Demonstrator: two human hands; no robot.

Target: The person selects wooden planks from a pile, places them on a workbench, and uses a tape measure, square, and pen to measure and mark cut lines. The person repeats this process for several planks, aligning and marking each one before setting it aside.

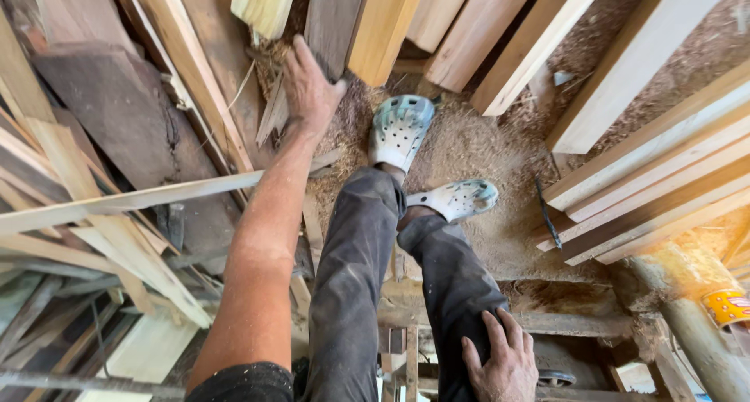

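Observation:
My left hand (309, 85) reaches down and forward, its fingers closed around the lower end of a dark wooden plank (334, 19) that leans among other boards. My right hand (504, 363) rests flat on my right thigh, fingers spread, holding nothing. My legs in dark grey trousers (359, 269) stretch forward, with pale perforated clogs (400, 128) on both feet standing in sawdust.
Light planks (539, 35) lean at the top and stack at the right (664, 191). Rough boards and offcuts (109, 214) pile up on the left. Sawdust (476, 152) covers the floor. A round wooden post with a yellow band (723, 308) stands lower right.

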